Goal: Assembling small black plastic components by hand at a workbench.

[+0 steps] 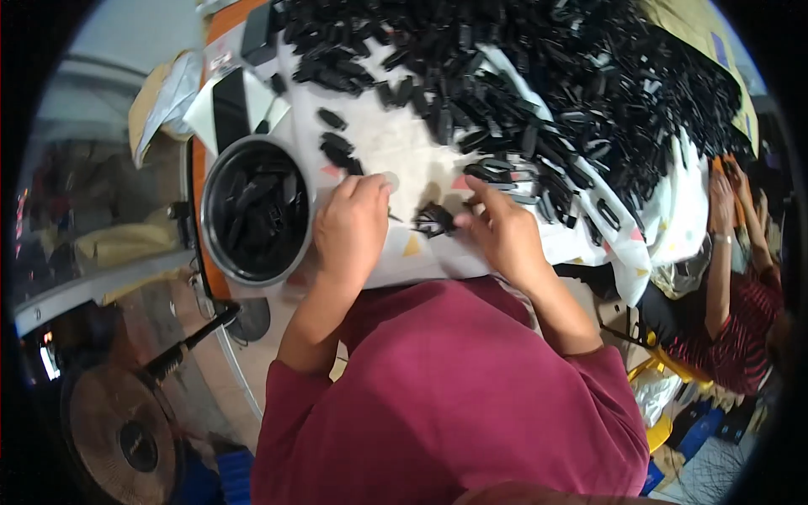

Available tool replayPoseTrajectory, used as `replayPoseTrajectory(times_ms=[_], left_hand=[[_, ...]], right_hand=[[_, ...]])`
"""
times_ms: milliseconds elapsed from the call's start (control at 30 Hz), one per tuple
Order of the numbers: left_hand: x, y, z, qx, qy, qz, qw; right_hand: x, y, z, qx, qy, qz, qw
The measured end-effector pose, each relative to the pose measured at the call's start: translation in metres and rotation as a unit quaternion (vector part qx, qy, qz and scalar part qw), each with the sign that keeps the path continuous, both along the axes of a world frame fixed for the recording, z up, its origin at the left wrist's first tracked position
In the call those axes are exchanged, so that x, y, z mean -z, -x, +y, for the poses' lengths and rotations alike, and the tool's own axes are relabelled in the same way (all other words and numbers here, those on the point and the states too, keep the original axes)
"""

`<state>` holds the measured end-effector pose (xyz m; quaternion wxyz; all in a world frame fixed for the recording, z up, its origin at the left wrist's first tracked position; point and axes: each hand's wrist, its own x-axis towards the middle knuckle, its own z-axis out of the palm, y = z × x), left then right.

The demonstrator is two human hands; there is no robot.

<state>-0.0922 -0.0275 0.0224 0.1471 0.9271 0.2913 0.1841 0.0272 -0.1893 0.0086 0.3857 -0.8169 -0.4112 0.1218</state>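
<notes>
My left hand [352, 225] is closed at the near side of the white patterned cloth, its fingers pinched together. What they hold is hidden, though a thin dark bit shows beside the fingertips. Across from it, my right hand [505, 234] has its thumb and forefinger apart and is slightly blurred. Its thumb is right by a small cluster of black plastic pieces [433, 220] lying between my hands. Several oblong black pieces [337, 151] lie just beyond my left hand. More black parts with pale edges [497, 172] lie beyond my right fingertips.
A large heap of black parts [581, 76] covers the far and right side of the table. At the left stands a round metal bowl [210, 244] holding black pieces, near a dark phone [230, 109]. A fan [126, 438] is lower left; another person's arm [720, 252] shows at right.
</notes>
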Motion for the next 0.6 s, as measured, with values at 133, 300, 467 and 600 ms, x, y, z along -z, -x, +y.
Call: replayPoseTrajectory(times_ms=[133, 300, 467, 600], left_hand=[[0.009, -0.014, -0.013, 0.238, 0.027, 0.007, 0.971], [0.021, -0.024, -0.013, 0.306, -0.038, 0.068, 0.949], [0.022, -0.031, -0.008, 0.104, 0.300, 0.008, 0.948], [0.034, -0.028, -0.003, 0.100, 0.568, -0.182, 0.797]], right_hand=[[0.010, -0.028, -0.011, 0.026, 0.077, -0.196, 0.977], [0.012, -0.033, -0.001, 0.016, 0.111, -0.237, 0.965], [0.011, -0.040, 0.027, 0.007, 0.166, -0.264, 0.950], [0.002, -0.045, 0.036, -0.019, 0.074, -0.211, 0.975]])
